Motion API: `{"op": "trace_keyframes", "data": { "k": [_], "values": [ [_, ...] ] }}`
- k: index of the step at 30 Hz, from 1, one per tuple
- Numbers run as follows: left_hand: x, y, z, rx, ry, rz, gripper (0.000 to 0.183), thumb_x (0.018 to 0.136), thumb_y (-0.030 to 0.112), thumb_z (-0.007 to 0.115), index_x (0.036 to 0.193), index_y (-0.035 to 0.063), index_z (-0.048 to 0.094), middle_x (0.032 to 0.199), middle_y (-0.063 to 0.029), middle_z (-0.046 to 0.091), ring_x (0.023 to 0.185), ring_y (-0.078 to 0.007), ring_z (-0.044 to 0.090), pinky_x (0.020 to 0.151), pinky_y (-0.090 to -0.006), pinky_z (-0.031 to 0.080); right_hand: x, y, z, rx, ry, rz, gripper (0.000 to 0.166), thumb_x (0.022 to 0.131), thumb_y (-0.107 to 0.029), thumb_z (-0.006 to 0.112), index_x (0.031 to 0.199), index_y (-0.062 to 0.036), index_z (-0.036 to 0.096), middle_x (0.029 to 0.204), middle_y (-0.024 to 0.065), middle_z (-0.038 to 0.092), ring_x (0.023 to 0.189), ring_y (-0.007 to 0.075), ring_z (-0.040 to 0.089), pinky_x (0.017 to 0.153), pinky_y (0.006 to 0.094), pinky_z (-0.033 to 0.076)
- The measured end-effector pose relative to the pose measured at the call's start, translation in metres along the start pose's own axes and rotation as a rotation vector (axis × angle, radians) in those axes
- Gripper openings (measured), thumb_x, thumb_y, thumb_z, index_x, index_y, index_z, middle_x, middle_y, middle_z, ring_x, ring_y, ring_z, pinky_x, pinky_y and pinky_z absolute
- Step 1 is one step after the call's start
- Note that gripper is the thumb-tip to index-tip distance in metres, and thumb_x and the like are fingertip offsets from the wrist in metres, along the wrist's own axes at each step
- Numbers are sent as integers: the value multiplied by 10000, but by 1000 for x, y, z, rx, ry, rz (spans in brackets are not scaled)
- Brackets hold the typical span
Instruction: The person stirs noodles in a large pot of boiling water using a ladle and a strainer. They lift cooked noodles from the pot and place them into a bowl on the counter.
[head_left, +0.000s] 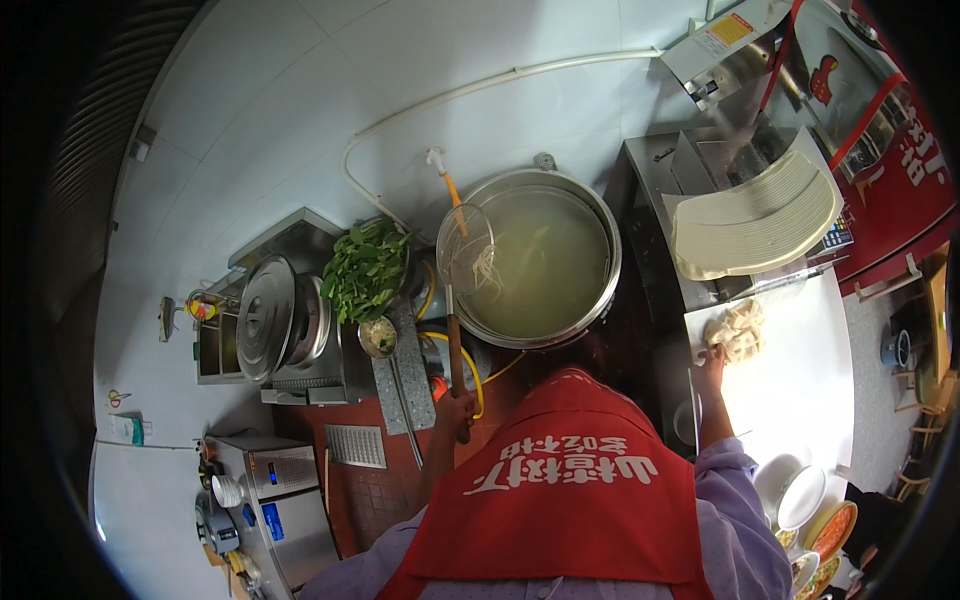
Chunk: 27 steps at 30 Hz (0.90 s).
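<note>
My left hand (459, 411) is closed around the wooden handle of a wire-mesh skimmer (463, 244). The skimmer's basket is over the left rim of a large metal pot (611, 247) of cloudy liquid, with some pale noodle strands (486, 268) at its edge. My right hand (709, 367) touches the near side of a pile of pale dough strips (735, 330) on the white counter (795, 390); whether its fingers grip the dough I cannot tell. Beyond that pile, a large block of pale dough (757, 221) with sliced ridges rests on a metal machine.
Leafy greens (366, 270) and a ladle (377, 337) of chopped food lie left of the pot, near a lidded metal vessel (268, 319). White bowls (801, 499) and containers of red and green food (832, 531) stand at the lower right. A yellow hose (476, 367) runs below the skimmer.
</note>
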<state>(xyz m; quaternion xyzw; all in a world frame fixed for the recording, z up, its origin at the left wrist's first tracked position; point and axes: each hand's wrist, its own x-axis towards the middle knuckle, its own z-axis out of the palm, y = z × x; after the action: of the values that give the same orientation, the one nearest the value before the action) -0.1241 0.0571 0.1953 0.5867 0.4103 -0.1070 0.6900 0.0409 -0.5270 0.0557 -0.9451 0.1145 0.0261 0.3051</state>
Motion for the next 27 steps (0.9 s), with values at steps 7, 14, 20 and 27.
{"op": "trace_keyframes", "data": {
  "k": [7, 14, 20, 27],
  "values": [
    [-8, 8, 8, 14, -20, 11, 138, 873, 130, 635, 892, 59, 518, 627, -11, 466, 456, -116, 427, 408, -296, 372, 0, 2, 0, -11, -11, 7, 332, 664, -22, 671, 996, 2, 670, 1511, 316, 334, 1429, 479, 293, 1207, 497, 261],
    [-14, 18, 15, 20, -37, 17, 110, 889, 99, 612, 895, 52, 512, 612, -18, 463, 451, -129, 437, 409, -316, 383, 0, 4, 1, -10, 2, -11, 327, 667, -23, 647, 992, 9, 669, 1504, 329, 334, 1429, 486, 289, 1212, 496, 246],
    [-18, 21, 19, 31, -46, 40, 119, 871, 133, 612, 872, 49, 528, 632, -17, 471, 470, -120, 451, 415, -292, 367, -1, 0, 0, -3, 9, 2, 327, 671, -21, 628, 991, 16, 678, 1507, 331, 328, 1431, 485, 286, 1213, 494, 241],
    [-14, 19, 18, 37, -20, 16, 127, 879, 123, 623, 891, 46, 523, 635, -20, 463, 465, -127, 436, 416, -304, 357, -2, 1, -1, -30, -3, 2, 321, 678, -18, 625, 992, 19, 679, 1510, 324, 324, 1434, 477, 284, 1213, 494, 244]
  ]
}}
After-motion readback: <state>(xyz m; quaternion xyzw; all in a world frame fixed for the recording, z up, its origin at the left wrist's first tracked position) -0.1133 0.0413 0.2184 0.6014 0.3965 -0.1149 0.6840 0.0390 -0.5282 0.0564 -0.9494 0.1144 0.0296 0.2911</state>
